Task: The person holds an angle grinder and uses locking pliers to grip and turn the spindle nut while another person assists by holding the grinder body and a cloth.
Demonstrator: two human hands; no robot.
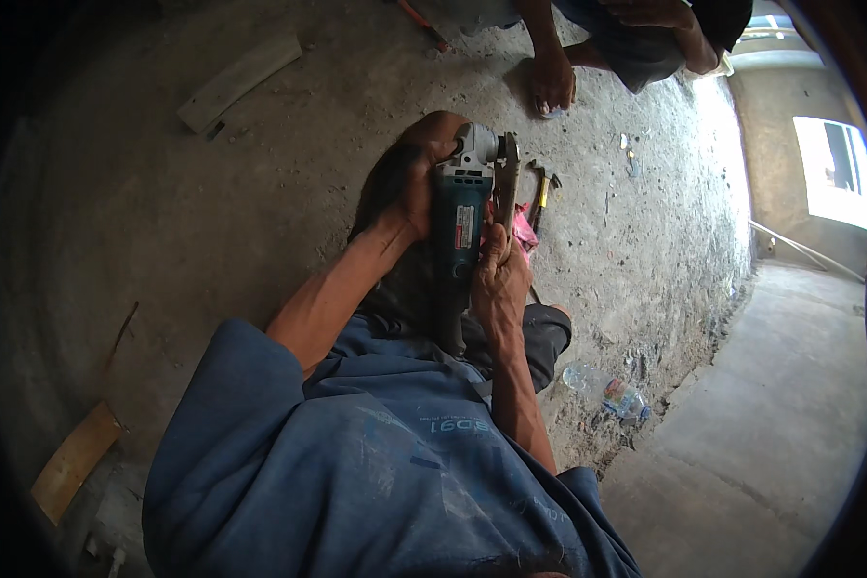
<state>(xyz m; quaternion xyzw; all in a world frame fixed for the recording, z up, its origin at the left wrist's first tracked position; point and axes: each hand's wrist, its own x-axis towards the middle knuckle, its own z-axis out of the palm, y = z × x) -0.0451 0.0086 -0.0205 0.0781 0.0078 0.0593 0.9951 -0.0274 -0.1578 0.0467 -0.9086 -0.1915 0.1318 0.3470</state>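
A teal angle grinder [456, 217] with a grey metal head lies lengthwise in front of my chest, its back end toward my lap. My left hand [416, 188] is closed round the grinder near its head, its fingers partly in shadow. On the other side, my right hand [501, 275] is closed on a narrow brown strip [507, 193] that looks like wood. The strip stands close beside the grinder head, at the disc side; whether they touch I cannot tell. A pink plastic bag [524, 231] shows just beyond my right hand.
A hammer [542, 196] with a yellow and black handle lies to the right. Plastic bottles [625, 398] lie lower right. Boards [241, 82] rest on the concrete floor. At the top, another person's hand [553, 85] touches the floor.
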